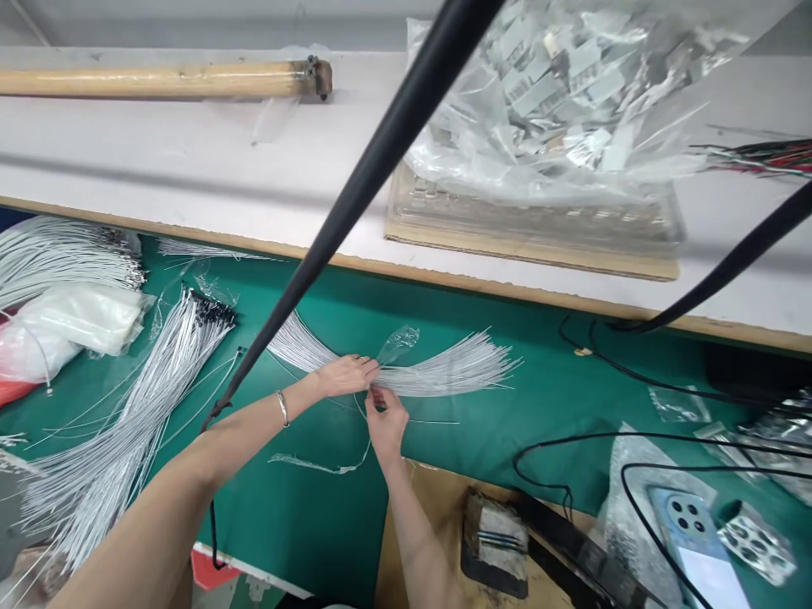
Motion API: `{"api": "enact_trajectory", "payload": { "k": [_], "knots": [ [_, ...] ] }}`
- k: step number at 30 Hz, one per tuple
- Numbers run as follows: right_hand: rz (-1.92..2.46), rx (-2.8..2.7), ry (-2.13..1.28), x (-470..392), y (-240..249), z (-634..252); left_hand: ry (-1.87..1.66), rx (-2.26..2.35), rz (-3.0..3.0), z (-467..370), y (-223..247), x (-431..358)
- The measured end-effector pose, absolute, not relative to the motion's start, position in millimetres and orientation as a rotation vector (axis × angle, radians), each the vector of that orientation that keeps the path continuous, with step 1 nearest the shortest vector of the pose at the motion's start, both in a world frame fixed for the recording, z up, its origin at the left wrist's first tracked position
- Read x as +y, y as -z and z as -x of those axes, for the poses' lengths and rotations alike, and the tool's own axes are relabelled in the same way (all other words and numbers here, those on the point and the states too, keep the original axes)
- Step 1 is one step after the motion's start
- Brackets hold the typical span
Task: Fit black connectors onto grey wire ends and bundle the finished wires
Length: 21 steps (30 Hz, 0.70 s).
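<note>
A bundle of thin white wires [444, 370] lies across the green table, its loose ends fanned out to the right. My left hand [348, 374] is wrapped over the bundle's middle from above, fingers closed on it. Just below, my right hand [386, 419] pinches thumb and finger together at the bundle's lower edge; what is between the fingertips is too small to make out. A clear plastic scrap [401, 340] sticks up behind the fingers. From near my right hand, a thin whitish strip [346, 468] trails down and left over the table.
More white wires with black ends [165, 381] lie left. A black pole [355, 203] crosses in front of the shelf [190, 161]. The shelf bears a bag of small parts [558, 93]. Right are a phone [691, 524], black cables [571, 438] and a tool on a board [495, 541].
</note>
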State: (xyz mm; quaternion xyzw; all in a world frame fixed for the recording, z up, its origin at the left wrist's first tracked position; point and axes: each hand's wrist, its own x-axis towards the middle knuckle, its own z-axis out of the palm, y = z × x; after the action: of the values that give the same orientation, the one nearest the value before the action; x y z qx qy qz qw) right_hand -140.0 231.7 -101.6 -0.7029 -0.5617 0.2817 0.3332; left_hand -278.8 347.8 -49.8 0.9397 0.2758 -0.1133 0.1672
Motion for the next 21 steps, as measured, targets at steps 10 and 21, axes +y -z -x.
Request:
{"api": "enact_trajectory", "payload": {
  "k": [10,21],
  "knots": [
    [1.617,-2.166,-0.580,285,93,63,0.261,1.003,-2.576,275,45,339],
    [1.603,-2.301,-0.578,286,89,113,0.077,1.447,-2.183,302,40,310]
  ]
}}
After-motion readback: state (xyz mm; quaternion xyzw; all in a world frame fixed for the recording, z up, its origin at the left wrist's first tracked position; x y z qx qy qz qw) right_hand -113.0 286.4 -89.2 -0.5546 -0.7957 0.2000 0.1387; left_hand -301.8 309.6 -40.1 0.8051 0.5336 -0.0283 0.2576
